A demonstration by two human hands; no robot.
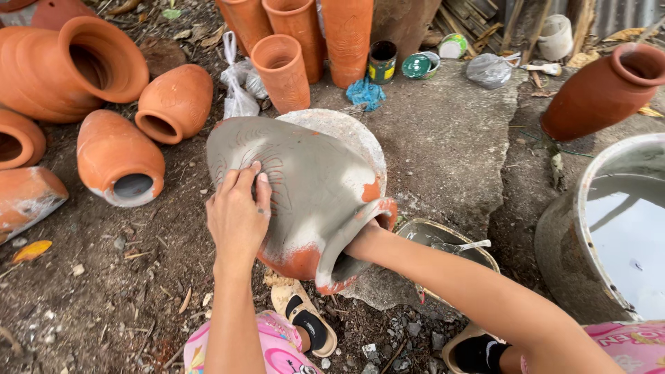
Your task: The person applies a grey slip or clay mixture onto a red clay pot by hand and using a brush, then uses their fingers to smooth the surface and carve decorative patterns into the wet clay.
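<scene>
The fingers (244, 179) of the left hand (239, 215) lie close together and nearly flat, their tips pressed onto the grey-coated side of a large clay pot (305, 190); they grip nothing and only rest on the wet surface. The right hand is hidden inside the mouth of the pot, the forearm (450, 284) entering at the rim, so the set of its fingers cannot be told. The pot lies tilted on its side, mouth toward the person, on a round stone slab (346, 135); grey slip covers most of its body, with bare orange clay showing near the rim and underside, and faint incised lines beside the left fingertips. Just beside the pot's mouth stands a small bowl (478, 253) of grey liquid with a spoon (460, 246) in it. At far right is a large basin (603, 228) holding pale water. Unpainted terracotta pots (173, 104) lie on the dirt at left, and tall ones (284, 69) stand behind. Two sandalled feet (305, 318) show below.
</scene>
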